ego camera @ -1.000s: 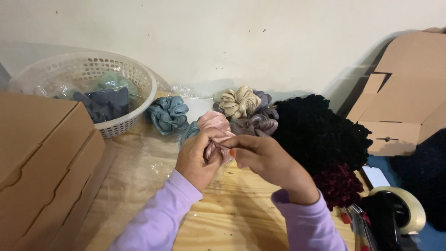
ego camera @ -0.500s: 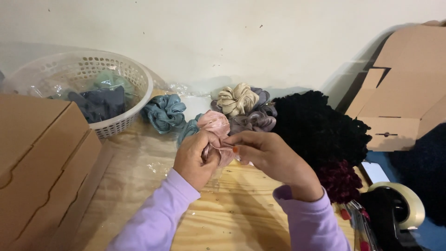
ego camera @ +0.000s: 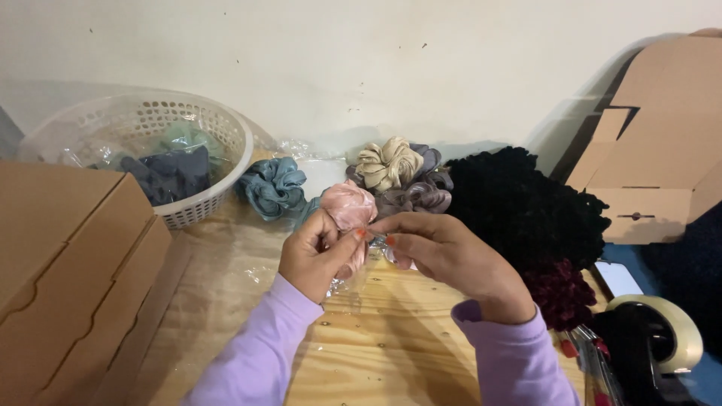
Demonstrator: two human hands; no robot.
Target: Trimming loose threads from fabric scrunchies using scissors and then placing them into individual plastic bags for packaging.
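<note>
- Table (ego camera: 391,353): pale wood, partly under clear plastic film; work goes on at its middle, close to the wall.
- Brown boxes: a stack (ego camera: 68,256) at the left edge, closed; a folded box (ego camera: 662,150) at the right, flap open, contents not visible.
- Black pile (ego camera: 526,210): a large heap of dark fuzzy scrunchies right of the hands, loose and unbagged as far as can be seen; a dark red one (ego camera: 560,293) lies at its near edge.
- Basket (ego camera: 226,150): white, perforated, back left; it holds dark blue and green scrunchies that appear already wrapped in clear bags. Judged as finished pieces.
- Loose scrunchies near the wall: blue (ego camera: 272,186), beige (ego camera: 387,164), mauve (ego camera: 417,197); no bag discernible on these.
- Tape dispenser (ego camera: 662,342): lower right, untouched.
- Left hand (ego camera: 316,256): curled closed around the pink scrunchie (ego camera: 348,210), thumb and forefinger pinching at its near side.
- Right hand (ego camera: 451,256): fingers pinched together on a bit of clear bag (ego camera: 353,278) at the same spot, touching the left fingertips.
- Pink scrunchie: held just above the table, centre, in front of the mauve one; clear film hangs below it. Whether it is fully inside the bag cannot be told.
- Assessment: some pieces bagged, one in hand, the bulk outstanding.
</note>
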